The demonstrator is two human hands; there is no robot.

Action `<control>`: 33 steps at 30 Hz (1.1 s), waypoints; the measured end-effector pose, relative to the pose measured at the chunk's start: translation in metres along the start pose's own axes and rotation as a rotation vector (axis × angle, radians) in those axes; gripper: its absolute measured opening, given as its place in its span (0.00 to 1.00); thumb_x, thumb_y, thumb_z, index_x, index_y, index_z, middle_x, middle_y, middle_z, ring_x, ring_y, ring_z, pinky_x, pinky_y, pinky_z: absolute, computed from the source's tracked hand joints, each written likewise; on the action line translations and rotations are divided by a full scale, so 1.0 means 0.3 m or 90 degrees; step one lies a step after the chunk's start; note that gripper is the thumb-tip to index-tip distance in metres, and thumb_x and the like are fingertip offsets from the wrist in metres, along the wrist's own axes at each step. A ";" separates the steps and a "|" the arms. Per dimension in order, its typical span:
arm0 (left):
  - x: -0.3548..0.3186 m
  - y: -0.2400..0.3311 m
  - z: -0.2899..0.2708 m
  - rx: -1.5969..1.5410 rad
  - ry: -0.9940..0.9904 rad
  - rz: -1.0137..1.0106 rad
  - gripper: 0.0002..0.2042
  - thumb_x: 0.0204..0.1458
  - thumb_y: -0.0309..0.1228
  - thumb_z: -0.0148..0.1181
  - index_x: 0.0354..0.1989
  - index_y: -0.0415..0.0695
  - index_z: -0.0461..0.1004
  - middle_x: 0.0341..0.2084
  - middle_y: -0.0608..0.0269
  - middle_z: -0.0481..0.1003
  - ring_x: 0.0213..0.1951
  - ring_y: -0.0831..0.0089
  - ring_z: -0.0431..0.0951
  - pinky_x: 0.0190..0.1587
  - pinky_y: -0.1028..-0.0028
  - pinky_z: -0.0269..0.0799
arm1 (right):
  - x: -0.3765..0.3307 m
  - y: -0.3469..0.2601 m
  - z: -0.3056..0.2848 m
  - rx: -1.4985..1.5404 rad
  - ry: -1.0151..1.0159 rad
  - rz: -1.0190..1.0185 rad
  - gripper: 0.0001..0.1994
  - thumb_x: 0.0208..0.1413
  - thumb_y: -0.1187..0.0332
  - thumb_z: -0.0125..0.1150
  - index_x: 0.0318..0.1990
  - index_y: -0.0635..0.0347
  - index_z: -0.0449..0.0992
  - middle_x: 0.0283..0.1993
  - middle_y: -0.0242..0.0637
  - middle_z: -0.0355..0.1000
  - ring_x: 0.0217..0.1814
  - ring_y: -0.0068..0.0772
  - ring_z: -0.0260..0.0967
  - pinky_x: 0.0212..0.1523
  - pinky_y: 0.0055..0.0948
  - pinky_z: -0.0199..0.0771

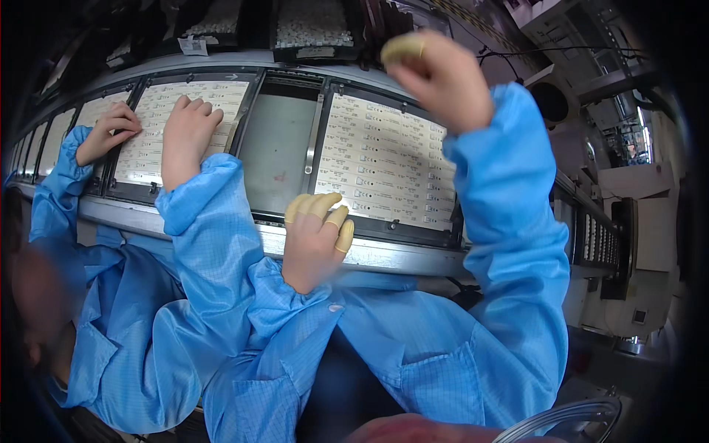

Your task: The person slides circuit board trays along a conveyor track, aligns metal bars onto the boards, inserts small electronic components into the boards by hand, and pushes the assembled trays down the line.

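A pale panel (377, 159) with rows of small printed labels lies in a black frame in front of me. My left hand (316, 240) rests at the near left corner of that frame. Yellow finger cots cover its fingertips, and the fingers are somewhat spread with nothing visible in them. Raised above the far right of the panel is my right hand (443, 77), also with yellow finger cots. Its fingers curl inward; whatever they may hold is hidden. Beyond the panel, left of my right hand, stands a dark bin (314, 29) full of small white pieces.
At my left a co-worker in blue has one hand (190, 136) and another hand (111, 133) over a similar panel (148, 151). Between the two panels is a grey plate (277, 140). A metal rail (384, 256) runs along the near edge. Machinery stands at right.
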State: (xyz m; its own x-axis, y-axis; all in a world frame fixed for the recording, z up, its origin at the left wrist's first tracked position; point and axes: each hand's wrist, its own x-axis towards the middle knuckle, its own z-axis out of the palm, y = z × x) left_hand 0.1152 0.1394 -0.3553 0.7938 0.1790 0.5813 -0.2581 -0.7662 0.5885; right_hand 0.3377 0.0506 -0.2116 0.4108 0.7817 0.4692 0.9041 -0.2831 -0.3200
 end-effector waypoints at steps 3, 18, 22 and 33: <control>0.006 -0.015 0.001 0.010 0.017 0.014 0.11 0.40 0.27 0.60 0.35 0.40 0.72 0.40 0.57 0.71 0.42 0.59 0.70 0.49 0.58 0.61 | 0.215 -0.013 -0.015 -0.062 0.117 0.000 0.09 0.45 0.71 0.60 0.37 0.55 0.78 0.42 0.44 0.74 0.41 0.40 0.74 0.41 0.33 0.73; 0.025 -0.022 -0.018 -0.035 -0.002 0.011 0.14 0.37 0.23 0.61 0.35 0.41 0.70 0.39 0.58 0.70 0.42 0.60 0.70 0.48 0.58 0.62 | 0.176 0.469 0.169 -0.440 -0.251 0.312 0.24 0.51 0.52 0.57 0.53 0.55 0.68 0.46 0.46 0.72 0.48 0.48 0.70 0.49 0.38 0.69; 0.026 -0.030 -0.026 -0.023 -0.005 0.006 0.14 0.37 0.23 0.61 0.35 0.41 0.70 0.39 0.58 0.70 0.42 0.60 0.70 0.48 0.59 0.62 | 0.188 0.402 0.209 -0.414 -0.341 0.391 0.32 0.51 0.54 0.59 0.61 0.54 0.56 0.49 0.52 0.69 0.53 0.50 0.67 0.53 0.41 0.67; 0.015 -0.027 -0.019 0.000 0.007 0.000 0.08 0.42 0.24 0.58 0.33 0.41 0.74 0.38 0.58 0.72 0.42 0.59 0.70 0.50 0.61 0.60 | 0.177 0.523 0.224 -0.205 -0.294 0.604 0.32 0.51 0.58 0.59 0.63 0.54 0.55 0.56 0.52 0.64 0.57 0.48 0.64 0.56 0.41 0.63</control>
State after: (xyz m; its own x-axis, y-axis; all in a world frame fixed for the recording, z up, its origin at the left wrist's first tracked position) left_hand 0.1178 0.1498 -0.3541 0.7874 0.1859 0.5878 -0.2586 -0.7659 0.5887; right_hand 0.4935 0.0852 -0.2922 0.9315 0.2841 -0.2271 0.2610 -0.9570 -0.1267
